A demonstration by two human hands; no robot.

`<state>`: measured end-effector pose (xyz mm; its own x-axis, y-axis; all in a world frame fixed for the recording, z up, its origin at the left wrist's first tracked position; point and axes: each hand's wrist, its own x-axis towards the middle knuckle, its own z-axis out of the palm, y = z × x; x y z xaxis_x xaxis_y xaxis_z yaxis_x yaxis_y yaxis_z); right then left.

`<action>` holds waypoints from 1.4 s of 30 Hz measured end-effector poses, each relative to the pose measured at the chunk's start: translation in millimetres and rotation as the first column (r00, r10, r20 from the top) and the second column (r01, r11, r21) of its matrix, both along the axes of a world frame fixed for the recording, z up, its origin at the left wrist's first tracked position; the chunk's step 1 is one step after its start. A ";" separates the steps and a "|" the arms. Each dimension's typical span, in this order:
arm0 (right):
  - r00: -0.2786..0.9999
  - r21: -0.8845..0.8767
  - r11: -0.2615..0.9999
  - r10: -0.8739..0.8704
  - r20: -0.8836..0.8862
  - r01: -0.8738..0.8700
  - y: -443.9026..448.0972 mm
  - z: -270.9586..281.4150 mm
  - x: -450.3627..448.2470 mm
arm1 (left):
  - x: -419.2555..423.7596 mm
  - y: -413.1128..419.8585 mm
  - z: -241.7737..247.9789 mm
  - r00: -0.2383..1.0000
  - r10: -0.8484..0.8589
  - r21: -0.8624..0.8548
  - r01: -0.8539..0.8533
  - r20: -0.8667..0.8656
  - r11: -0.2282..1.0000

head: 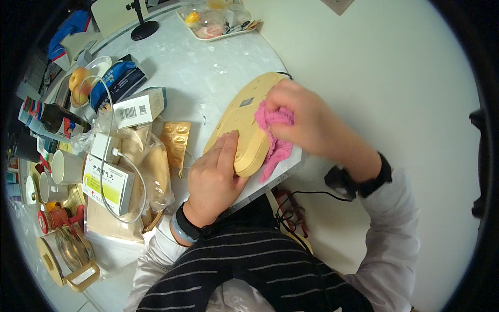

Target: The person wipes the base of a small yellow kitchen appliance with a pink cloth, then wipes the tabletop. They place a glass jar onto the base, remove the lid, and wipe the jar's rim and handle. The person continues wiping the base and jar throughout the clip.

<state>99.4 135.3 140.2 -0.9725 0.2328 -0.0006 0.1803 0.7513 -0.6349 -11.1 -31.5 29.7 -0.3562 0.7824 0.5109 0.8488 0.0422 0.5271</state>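
A yellow oval plastic appliance base (243, 128) lies on the marble-patterned table (187, 66) near its edge. Its upward face has a small label, slots and round feet, and a black cord shows at its far end. My left hand (214, 177) holds the near end, fingers flat on top and thumb at the side. In my right hand (298, 117) is a bunched pink cloth (278, 148), pressed against the base's right side. The cloth's loose end hangs down along that side onto the table edge. My right hand is slightly blurred.
On the left are a blister pack (176, 144), medicine boxes (107, 183), a white charger (104, 146) with cable, plastic bags, cups (67, 167), a dark bottle (62, 119) and a kettle (66, 253). A tray (210, 38) and black stand (144, 30) are at the far side.
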 end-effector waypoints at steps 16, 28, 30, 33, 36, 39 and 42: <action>0.729 -0.269 0.767 -0.639 -0.245 0.583 -22.2 -40.9 11.5 | 4.6 -2.1 3.9 1.000 -0.003 -0.015 0.003 -0.003 1.000; 0.697 -0.600 0.555 -0.717 0.007 0.576 18.7 -20.8 -4.8 | 3.2 -0.5 7.3 1.000 0.007 -0.032 -0.008 -0.019 0.999; 0.779 -0.218 0.880 -0.476 -0.408 0.423 -4.3 -34.9 -1.5 | 2.6 -1.4 8.4 1.000 0.024 -0.046 -0.024 0.008 0.999; 0.720 -0.205 0.868 -0.491 -0.489 0.452 -23.4 -61.1 7.8 | 5.2 -2.6 6.6 0.999 0.005 -0.094 -0.001 0.042 0.996; 0.623 -0.479 0.672 -0.728 -0.286 0.565 26.5 -77.1 4.8 | 8.7 0.6 1.3 0.998 -0.019 -0.014 0.018 -0.068 1.000; 0.614 -0.724 0.467 -0.785 -0.075 0.508 93.9 -78.1 -8.4 | 9.8 1.9 -0.9 0.995 -0.016 0.019 0.018 -0.094 1.000; 0.616 -0.843 0.336 -0.788 -0.008 0.419 96.5 -63.4 -20.9 | 9.2 1.3 0.4 0.997 -0.003 0.035 0.006 -0.071 0.999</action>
